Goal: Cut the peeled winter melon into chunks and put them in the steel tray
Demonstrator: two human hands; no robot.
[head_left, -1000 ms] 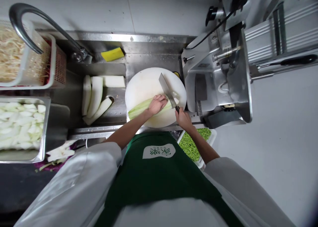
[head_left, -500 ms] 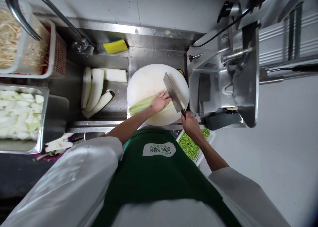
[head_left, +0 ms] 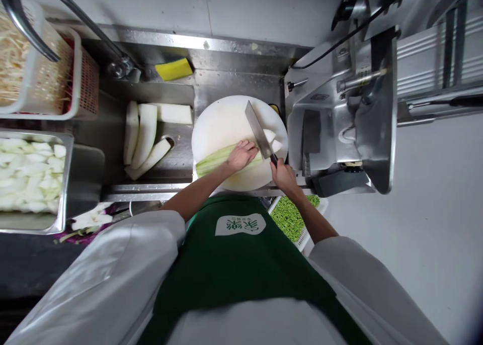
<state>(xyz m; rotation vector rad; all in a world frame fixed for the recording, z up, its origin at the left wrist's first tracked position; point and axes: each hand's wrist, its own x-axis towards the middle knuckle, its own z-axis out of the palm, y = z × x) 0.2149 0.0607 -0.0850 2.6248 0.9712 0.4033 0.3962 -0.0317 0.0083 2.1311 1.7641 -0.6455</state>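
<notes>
A long pale green piece of peeled gourd [head_left: 211,160] lies across a round white cutting board [head_left: 222,123]. My left hand [head_left: 241,155] presses down on it with curled fingers, right beside the blade. My right hand [head_left: 282,176] grips the black handle of a cleaver [head_left: 257,130], whose blade stands on the gourd just right of my left fingers. A couple of cut white pieces [head_left: 272,140] lie on the board to the right of the blade.
Several peeled white gourd strips [head_left: 145,136] lie in the steel sink [head_left: 181,91], with a yellow sponge [head_left: 173,68] behind. A steel tray of cut white chunks [head_left: 30,171] and baskets [head_left: 49,73] stand left. A metal slicer machine [head_left: 339,113] stands right; a tray of chopped greens [head_left: 289,219] sits below.
The cleaver came down from a raised tilt onto the gourd beside my left fingers, and my right hand moved left and toward the board. Cut pieces now show right of the blade.
</notes>
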